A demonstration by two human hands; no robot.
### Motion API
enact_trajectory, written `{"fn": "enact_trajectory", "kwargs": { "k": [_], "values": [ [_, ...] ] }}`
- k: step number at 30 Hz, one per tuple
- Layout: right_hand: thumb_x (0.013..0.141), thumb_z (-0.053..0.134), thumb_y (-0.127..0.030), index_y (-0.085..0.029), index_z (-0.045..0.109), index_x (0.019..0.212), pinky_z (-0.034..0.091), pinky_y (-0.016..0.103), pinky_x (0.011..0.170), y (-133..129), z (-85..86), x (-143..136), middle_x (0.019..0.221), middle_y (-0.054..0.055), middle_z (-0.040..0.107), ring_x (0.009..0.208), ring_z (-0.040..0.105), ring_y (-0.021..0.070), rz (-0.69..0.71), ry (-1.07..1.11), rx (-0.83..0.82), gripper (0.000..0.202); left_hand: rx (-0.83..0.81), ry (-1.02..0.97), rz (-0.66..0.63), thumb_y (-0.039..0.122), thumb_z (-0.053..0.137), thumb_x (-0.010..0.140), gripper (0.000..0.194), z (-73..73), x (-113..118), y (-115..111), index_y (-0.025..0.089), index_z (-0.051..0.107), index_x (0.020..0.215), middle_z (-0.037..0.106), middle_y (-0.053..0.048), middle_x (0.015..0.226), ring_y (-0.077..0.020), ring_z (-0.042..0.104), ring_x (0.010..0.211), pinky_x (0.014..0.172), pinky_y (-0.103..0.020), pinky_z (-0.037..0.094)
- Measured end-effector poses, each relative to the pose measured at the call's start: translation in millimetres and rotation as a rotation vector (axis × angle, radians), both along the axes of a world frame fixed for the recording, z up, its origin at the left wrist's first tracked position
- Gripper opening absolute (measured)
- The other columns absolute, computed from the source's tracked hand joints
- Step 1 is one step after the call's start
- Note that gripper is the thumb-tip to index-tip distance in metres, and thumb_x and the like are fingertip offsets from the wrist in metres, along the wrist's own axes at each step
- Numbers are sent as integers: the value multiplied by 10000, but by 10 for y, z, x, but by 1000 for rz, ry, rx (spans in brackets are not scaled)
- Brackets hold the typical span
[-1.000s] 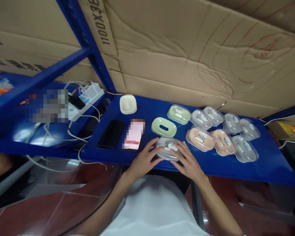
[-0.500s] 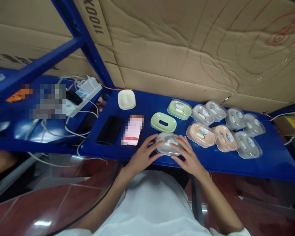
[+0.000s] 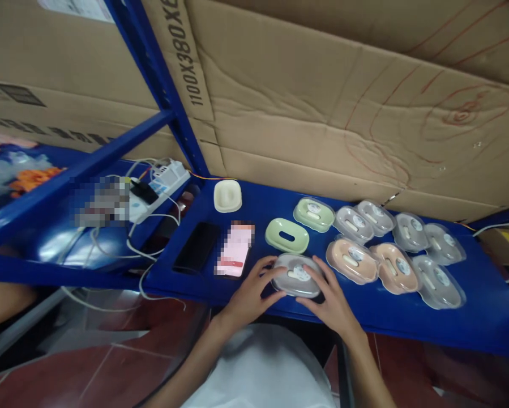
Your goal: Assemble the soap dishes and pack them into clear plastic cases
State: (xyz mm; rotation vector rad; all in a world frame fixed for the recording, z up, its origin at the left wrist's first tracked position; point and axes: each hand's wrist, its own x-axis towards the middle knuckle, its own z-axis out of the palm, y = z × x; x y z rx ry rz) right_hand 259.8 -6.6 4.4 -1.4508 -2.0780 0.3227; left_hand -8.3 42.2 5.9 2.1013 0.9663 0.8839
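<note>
A grey soap dish (image 3: 294,286) in a clear plastic cover with a round label sits near the front edge of the blue table. My left hand (image 3: 256,292) grips its left end, thumb at the near side and fingers over the far side. On the right end, my right hand (image 3: 328,292) holds it the same way, with fingertips over the top near the label. Just behind it lies an uncovered green soap dish (image 3: 269,233) with a dark oval slot. To the right, a packed peach soap dish (image 3: 343,255) is nearest to my right hand.
Several more packed dishes, grey (image 3: 441,283), peach (image 3: 392,275) and green (image 3: 316,207), fill the right side. A cream dish (image 3: 227,195), a lit phone (image 3: 235,246) and a black flat object (image 3: 197,246) are left. Beyond the blue post stands a power strip (image 3: 169,178) with loose cables.
The camera view has tilted up, so the table sits lower in the picture. Both hands stay on the grey soap dish, with the fingers shifted slightly around its ends.
</note>
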Motion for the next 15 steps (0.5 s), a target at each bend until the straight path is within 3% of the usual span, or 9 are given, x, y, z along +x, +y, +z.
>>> {"fn": "enact_trajectory", "kwargs": {
  "k": [4, 6, 8, 10, 12, 15],
  "values": [
    [944, 782, -463, -307, 524, 1554, 567, 539, 1143, -156, 131, 83, 1637, 141, 504, 1478, 551, 355, -96, 90, 66, 680, 66, -63, 58, 257, 745, 983, 612, 150, -145, -65, 299, 505, 1544, 514, -149, 1573, -278, 546, 1474, 1189, -463, 534],
    [921, 805, -470, -304, 540, 1540, 561, 554, 1142, -155, 354, 168, 1611, 137, 532, 1461, 564, 367, -122, 76, 150, 694, 124, -93, 162, 230, 689, 1012, 524, 232, -242, -64, 290, 532, 1509, 561, -140, 1519, -261, 594, 1416, 1160, -449, 557],
    [898, 828, -475, -312, 544, 1534, 522, 578, 1177, 15, 661, 229, 1613, 132, 528, 1470, 550, 375, -91, 15, 207, 715, 203, -101, 295, 190, 661, 1018, 446, 307, -345, -10, 285, 579, 1447, 602, -122, 1454, -237, 649, 1327, 1110, -415, 585],
    [906, 820, -474, -317, 530, 1536, 495, 571, 1204, 384, 963, 216, 1643, 130, 488, 1497, 518, 366, -10, -80, 182, 711, 303, -91, 434, 170, 665, 1011, 396, 380, -452, 102, 270, 612, 1391, 617, -115, 1414, -226, 670, 1273, 1066, -386, 595],
    [951, 769, -468, -314, 521, 1530, 465, 545, 1235, 905, 1162, 119, 1676, 125, 433, 1531, 476, 339, 95, -175, 113, 648, 403, -76, 562, 174, 679, 1001, 366, 467, -554, 265, 245, 631, 1357, 624, -121, 1394, -236, 664, 1269, 1065, -390, 580],
    [969, 742, -431, -230, 520, 1508, 406, 523, 1276, 1745, 1180, -127, 1685, 174, 376, 1566, 417, 335, 169, -256, 37, 617, 471, -53, 719, 219, 668, 1007, 296, 625, -665, 589, 223, 654, 1302, 667, -122, 1331, -269, 654, 1274, 1105, -444, 537]
  ]
}}
